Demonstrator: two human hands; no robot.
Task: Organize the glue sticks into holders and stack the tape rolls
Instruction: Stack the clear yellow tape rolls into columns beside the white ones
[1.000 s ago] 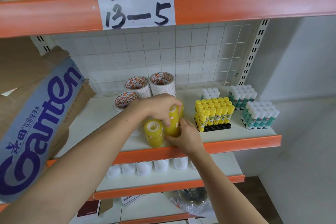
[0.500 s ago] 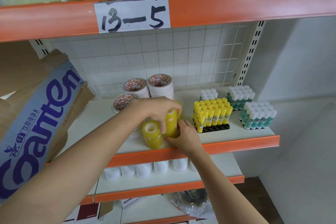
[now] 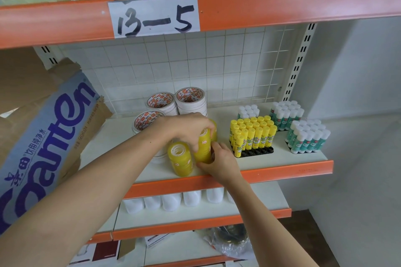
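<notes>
- Glue sticks look done: yellow sticks (image 3: pixel 252 135) stand upright in a black holder (image 3: pixel 258 151) at centre right; green sticks (image 3: pixel 308 137) fill holders to the right and behind. A few front slots of the black holder are empty.
- White tape rolls (image 3: pixel 191 101) sit stacked at the back of the shelf, centre frame, in three piles.
- Yellow tape is the step in hand. One yellow stack (image 3: pixel 180 158) stands free near the front edge, lower centre.
- Second yellow stack (image 3: pixel 204 147) just right of it, gripped by both hands: left hand (image 3: pixel 191 129) curls over the top, right hand (image 3: pixel 219 158) pinches the lower side.
- A third yellow stack seems to stand behind the left hand; mostly hidden, cannot be sure.
- Left to do, by my judgement: square this stack and let go.
- Surface: white shelf (image 3: pixel 282 158) with orange front lip, wire grid behind.
- Label (image 3: pixel 155 16) reading "13-5" on the orange beam above, upper centre.
- Cardboard box (image 3: pixel 43 128) with blue print leans at left.
- White containers (image 3: pixel 173 201) line the shelf below; wrapped goods above; pale wall at right.
</notes>
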